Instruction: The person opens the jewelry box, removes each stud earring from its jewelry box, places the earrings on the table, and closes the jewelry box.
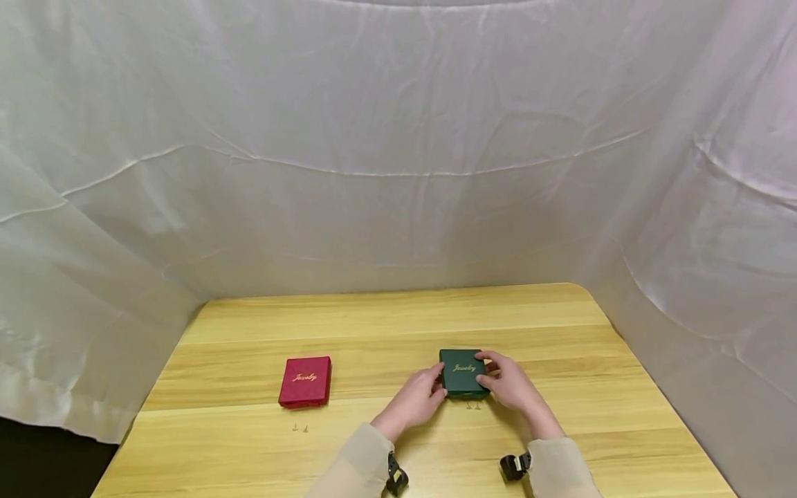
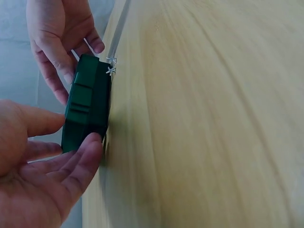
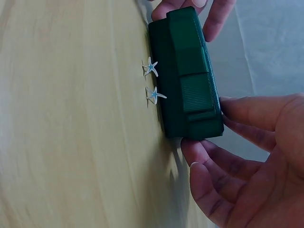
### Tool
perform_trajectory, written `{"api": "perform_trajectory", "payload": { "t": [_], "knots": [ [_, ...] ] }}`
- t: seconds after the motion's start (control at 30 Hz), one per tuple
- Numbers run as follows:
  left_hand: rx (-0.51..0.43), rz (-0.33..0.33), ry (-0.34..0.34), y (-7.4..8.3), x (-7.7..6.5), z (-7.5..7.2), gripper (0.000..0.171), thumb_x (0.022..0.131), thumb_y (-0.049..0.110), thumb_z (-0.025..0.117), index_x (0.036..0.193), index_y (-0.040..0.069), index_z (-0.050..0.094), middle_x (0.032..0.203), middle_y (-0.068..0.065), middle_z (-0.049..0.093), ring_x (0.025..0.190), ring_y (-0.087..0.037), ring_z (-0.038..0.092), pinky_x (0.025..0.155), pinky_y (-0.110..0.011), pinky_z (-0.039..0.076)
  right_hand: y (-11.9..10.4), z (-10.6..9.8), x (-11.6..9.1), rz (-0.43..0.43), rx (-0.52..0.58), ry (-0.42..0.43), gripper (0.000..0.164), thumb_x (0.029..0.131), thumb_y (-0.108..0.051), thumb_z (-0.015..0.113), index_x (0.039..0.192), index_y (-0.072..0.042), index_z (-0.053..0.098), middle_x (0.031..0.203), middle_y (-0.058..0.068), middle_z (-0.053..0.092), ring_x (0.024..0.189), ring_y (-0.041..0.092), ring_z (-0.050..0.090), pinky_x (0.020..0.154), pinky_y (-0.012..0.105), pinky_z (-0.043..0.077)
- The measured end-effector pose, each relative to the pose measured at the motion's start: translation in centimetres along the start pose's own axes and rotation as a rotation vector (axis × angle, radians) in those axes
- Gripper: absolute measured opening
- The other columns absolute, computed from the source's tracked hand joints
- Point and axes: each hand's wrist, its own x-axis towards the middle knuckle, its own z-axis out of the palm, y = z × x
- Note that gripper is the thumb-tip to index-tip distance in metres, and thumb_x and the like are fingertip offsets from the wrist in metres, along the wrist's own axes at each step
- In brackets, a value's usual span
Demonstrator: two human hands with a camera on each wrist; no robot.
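A dark green jewelry box (image 1: 463, 373) with gold "Jewelry" lettering lies on the table, lid upward. My left hand (image 1: 416, 400) holds its left side, thumb near the front corner and fingers along the edge. On the opposite side my right hand (image 1: 509, 384) grips the box, with the thumb at the lid's edge and other fingers lower on the side. A ribbed bow (image 3: 197, 92) decorates the front face. Just before that face stand two white starfish earrings with blue centres, one earring (image 3: 150, 67) beside the other earring (image 3: 155, 96).
To the left sits a closed red jewelry box (image 1: 305, 382) with the same lettering. Two small earrings (image 1: 300, 429) lie in front of it. Pale cloth (image 1: 398, 228) hangs behind and at both sides of the wooden table (image 1: 386, 318).
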Motion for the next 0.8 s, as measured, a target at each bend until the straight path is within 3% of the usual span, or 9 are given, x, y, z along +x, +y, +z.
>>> {"api": "perform_trajectory", "payload": {
  "t": [0.23,0.5,0.63,0.73,0.8],
  "knots": [
    [0.007,-0.004,-0.008,-0.07,0.31,0.22,0.053,0.097,0.011,0.060,0.144,-0.005,0.042,0.094,0.001,0.058,0.082,-0.008,0.051,0.077,-0.028,0.047,-0.09,-0.23,-0.09,0.001,-0.010,-0.001,0.040,0.091,-0.002,0.067,0.130,-0.002,0.059,0.106,0.016,0.062,0.096,0.032,0.063,0.078,0.045,0.054],
    [-0.001,-0.011,-0.024,-0.05,0.34,0.22,0.053,0.098,0.011,0.059,0.145,-0.005,0.041,0.097,-0.001,0.058,0.084,-0.011,0.052,0.078,-0.029,0.047,-0.11,-0.28,-0.23,0.015,-0.032,0.003,0.040,0.091,-0.004,0.067,0.130,-0.003,0.059,0.109,0.018,0.063,0.098,0.034,0.063,0.081,0.047,0.053],
    [0.014,-0.018,-0.025,0.03,0.29,0.28,0.052,0.100,0.013,0.056,0.146,-0.004,0.040,0.118,-0.013,0.062,0.106,-0.019,0.058,0.094,-0.035,0.048,0.04,-0.28,-0.21,0.020,-0.050,0.003,0.040,0.092,-0.006,0.067,0.132,-0.005,0.059,0.114,0.019,0.062,0.100,0.034,0.062,0.083,0.049,0.052],
    [0.015,-0.027,-0.029,0.08,0.25,0.34,0.052,0.101,0.014,0.054,0.147,-0.003,0.039,0.132,-0.019,0.056,0.122,-0.026,0.053,0.103,-0.041,0.043,0.20,-0.29,-0.19,0.017,-0.055,0.001,0.041,0.092,-0.006,0.066,0.133,-0.006,0.058,0.116,0.020,0.062,0.102,0.034,0.062,0.084,0.050,0.052],
    [0.008,-0.033,-0.032,0.11,0.21,0.34,0.052,0.101,0.015,0.053,0.148,-0.003,0.038,0.134,-0.020,0.055,0.124,-0.028,0.052,0.104,-0.042,0.042,0.29,-0.28,-0.19,0.012,-0.055,0.001,0.041,0.092,-0.006,0.066,0.133,-0.006,0.058,0.116,0.020,0.062,0.102,0.034,0.062,0.084,0.050,0.052]
  ]
}}
